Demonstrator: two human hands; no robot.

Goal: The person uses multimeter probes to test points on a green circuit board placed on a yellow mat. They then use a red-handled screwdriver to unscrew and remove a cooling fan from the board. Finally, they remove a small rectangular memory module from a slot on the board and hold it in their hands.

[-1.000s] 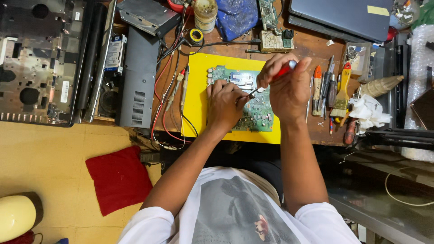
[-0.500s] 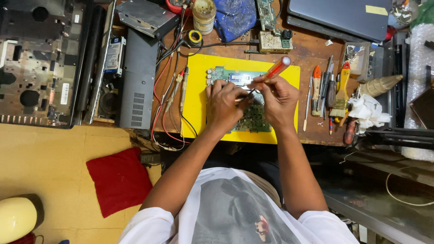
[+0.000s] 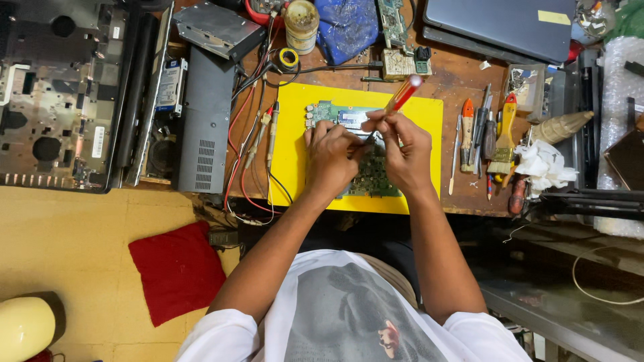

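- right hand [image 3: 402, 157] is closed around a red-handled screwdriver [image 3: 401, 97], fingers wrapped low on the shaft near the tip, handle sticking up and away toward the far right of the desk.
- the screwdriver's long axis runs on a slant: tip down and toward the person's left, meeting the green circuit board [image 3: 329, 112] just where the two hands come together; the exact contact point is hidden by the fingers.
- left hand [image 3: 332, 157] lies flat-curled on the board, fingers pressed down on it; it holds no tool, only pins the board.
- the board lies on a yellow mat [image 3: 292, 147] in the middle of the wooden desk [image 3: 463, 74], directly under both hands, its far-left corner showing beyond the left knuckles.
- the two hands are touching or nearly so over the middle of the board; the right one is the nearer to the screwdriver's tip, the left sits just beside it on the left.
- to the right of the mat, apart from the hands, a row of hand tools [image 3: 486, 134] lies with their long axes pointing away from the person.
- left of the mat, red and black probe leads [image 3: 258, 134] trail off the desk edge.
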